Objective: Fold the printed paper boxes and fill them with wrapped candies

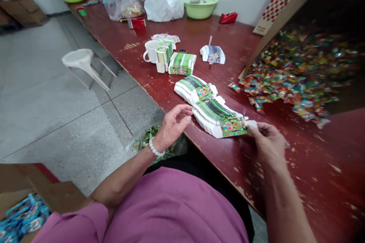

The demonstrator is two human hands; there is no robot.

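Note:
A fanned row of flat green printed candy boxes point(216, 112) lies along the table's front edge, their white edges toward me. My right hand point(269, 140) pinches the white end flap of the nearest box point(235, 126), thumb on top. At the row's far left side is my left hand point(173, 125), wearing a bead bracelet. Its fingers are loosely bent and apart, the tips beside the box edges, and nothing shows in them. Behind lies a second fanned batch of the same boxes point(192, 83), overlapping the first.
A tipped carton point(273, 26) spills wrapped candies point(296, 79) at right. Behind the boxes are banded green bundles point(182, 63), a white mug point(150, 51) and purple boxes point(213, 54). A bag of green packets point(151, 134) sits below the edge; a white stool point(82, 59) stands left.

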